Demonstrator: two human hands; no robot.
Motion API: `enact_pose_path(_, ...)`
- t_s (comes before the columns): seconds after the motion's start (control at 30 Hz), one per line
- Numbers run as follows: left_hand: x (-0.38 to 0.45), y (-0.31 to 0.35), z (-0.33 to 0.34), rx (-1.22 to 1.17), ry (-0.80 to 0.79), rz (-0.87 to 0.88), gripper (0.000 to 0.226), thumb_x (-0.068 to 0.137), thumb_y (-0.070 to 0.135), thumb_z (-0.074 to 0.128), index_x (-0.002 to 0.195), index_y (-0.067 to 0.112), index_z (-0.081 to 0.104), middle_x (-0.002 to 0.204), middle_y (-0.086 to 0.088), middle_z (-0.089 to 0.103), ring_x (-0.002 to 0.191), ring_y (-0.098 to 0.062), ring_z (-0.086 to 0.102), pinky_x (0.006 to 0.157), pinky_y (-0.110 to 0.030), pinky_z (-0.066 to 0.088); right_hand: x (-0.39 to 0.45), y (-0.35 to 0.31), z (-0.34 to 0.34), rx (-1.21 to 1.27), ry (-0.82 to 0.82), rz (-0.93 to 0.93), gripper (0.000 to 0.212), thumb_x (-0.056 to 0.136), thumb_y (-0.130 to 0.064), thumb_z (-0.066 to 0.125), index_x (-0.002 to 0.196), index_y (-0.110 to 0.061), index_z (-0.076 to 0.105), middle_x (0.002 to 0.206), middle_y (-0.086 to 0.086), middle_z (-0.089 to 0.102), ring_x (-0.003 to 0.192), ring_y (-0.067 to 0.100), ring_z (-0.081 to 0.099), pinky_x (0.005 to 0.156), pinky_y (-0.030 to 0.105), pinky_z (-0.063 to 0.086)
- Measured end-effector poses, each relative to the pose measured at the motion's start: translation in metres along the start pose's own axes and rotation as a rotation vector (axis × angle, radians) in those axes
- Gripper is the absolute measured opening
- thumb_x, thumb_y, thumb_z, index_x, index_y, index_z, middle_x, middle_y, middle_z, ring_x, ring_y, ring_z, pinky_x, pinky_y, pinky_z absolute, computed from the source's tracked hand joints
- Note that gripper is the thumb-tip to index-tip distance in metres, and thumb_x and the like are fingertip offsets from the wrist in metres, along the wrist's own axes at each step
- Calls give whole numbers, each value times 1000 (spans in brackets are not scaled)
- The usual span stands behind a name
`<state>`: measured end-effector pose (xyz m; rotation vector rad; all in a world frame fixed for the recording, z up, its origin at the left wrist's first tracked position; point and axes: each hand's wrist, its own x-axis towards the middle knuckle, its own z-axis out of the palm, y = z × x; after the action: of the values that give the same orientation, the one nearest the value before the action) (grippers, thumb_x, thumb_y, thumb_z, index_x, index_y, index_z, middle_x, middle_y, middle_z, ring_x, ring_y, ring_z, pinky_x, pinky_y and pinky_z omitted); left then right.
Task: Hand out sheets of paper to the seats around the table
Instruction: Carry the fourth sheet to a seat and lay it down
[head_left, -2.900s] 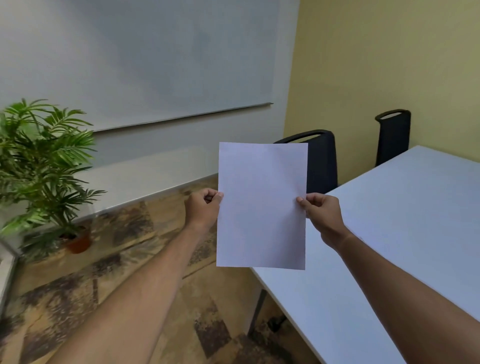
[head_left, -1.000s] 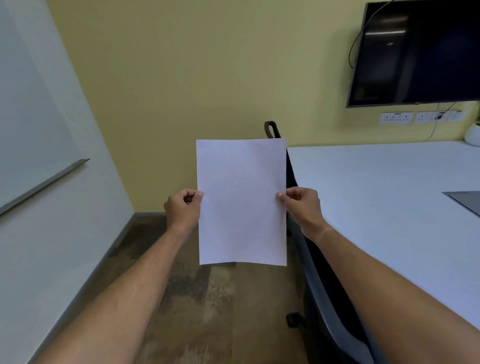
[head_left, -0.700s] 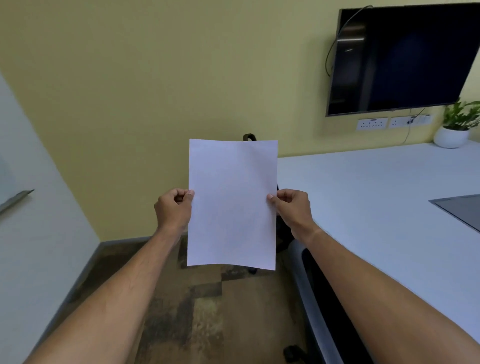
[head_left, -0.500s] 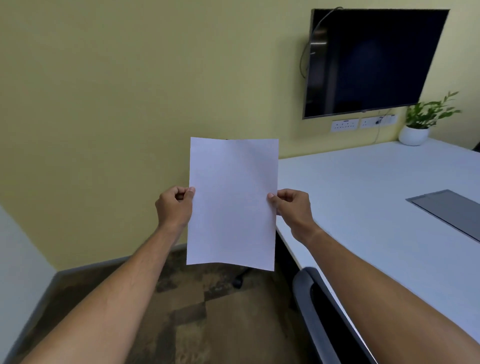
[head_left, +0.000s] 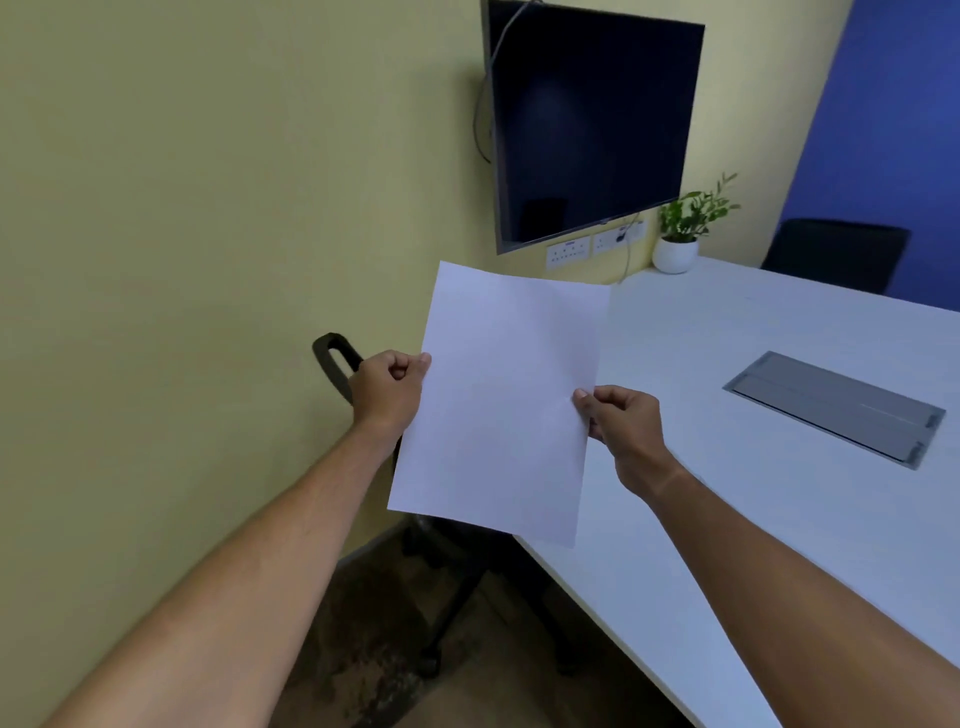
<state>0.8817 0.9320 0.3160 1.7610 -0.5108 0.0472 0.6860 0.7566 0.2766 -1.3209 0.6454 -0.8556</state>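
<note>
I hold one blank white sheet of paper (head_left: 501, 400) upright in front of me, tilted slightly to the right. My left hand (head_left: 387, 392) pinches its left edge and my right hand (head_left: 621, 421) pinches its right edge. The sheet hangs over the near left edge of the long white table (head_left: 753, 499). A black chair (head_left: 337, 364) stands pushed in at the table's left side, mostly hidden behind the paper and my left hand. Its base shows on the floor below the sheet.
A dark screen (head_left: 592, 124) hangs on the yellow wall above a socket strip. A small plant in a white pot (head_left: 675, 249) stands at the table's far end. A grey cable hatch (head_left: 836, 408) lies in the tabletop. Another black chair (head_left: 831, 254) stands at the far side by the blue wall.
My view has swung right along the table, bringing the blue wall and far chair into sight. The sheet, still held by both hands, now tilts right and overlaps the table edge.
</note>
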Motion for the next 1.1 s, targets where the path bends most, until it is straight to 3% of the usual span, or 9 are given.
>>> enact_pose_path(0.13,55,-19,43,5,-80,6,24,88,32,69,76,11,68,74,3,68,67,-9,60,63,-21,49,50,20,2,5,74,13,14,89,-8,70,86,6,70,88,15,73,79,25,70,76,36,61)
enact_pose_path(0.3,126,-44,100,32,-148,10,11,87,25,70,79,18,70,75,10,67,68,0,60,59,-11,42,135,48,9,18,133,40,16,90,-7,69,85,8,68,89,19,71,81,28,67,81,42,60)
enact_pose_path(0.53,211,-91,174,104,-180,-77,10,88,19,69,79,18,68,74,11,64,67,1,58,57,-12,41,239,88,21,26,168,143,13,89,-7,70,87,6,71,91,18,72,83,27,69,78,37,60)
enact_pose_path(0.7,256,-126,213,172,-233,-106,7,88,16,69,82,12,72,71,10,63,64,2,55,56,-13,39,278,128,26,35,201,259,13,87,-6,72,83,6,70,96,23,73,88,31,70,79,39,61)
enact_pose_path(0.83,287,-161,243,238,-309,-116,8,87,14,69,80,12,71,70,7,63,66,-6,56,61,-17,41,302,166,33,22,259,348,14,86,-8,74,81,5,70,97,22,73,90,33,72,81,40,61)
enact_pose_path(1.1,334,-241,293,343,-446,-127,4,85,11,71,84,8,75,78,-2,68,74,-11,61,72,-18,44,336,239,54,-14,398,503,17,84,-10,77,71,-4,67,79,11,66,80,24,67,78,40,62)
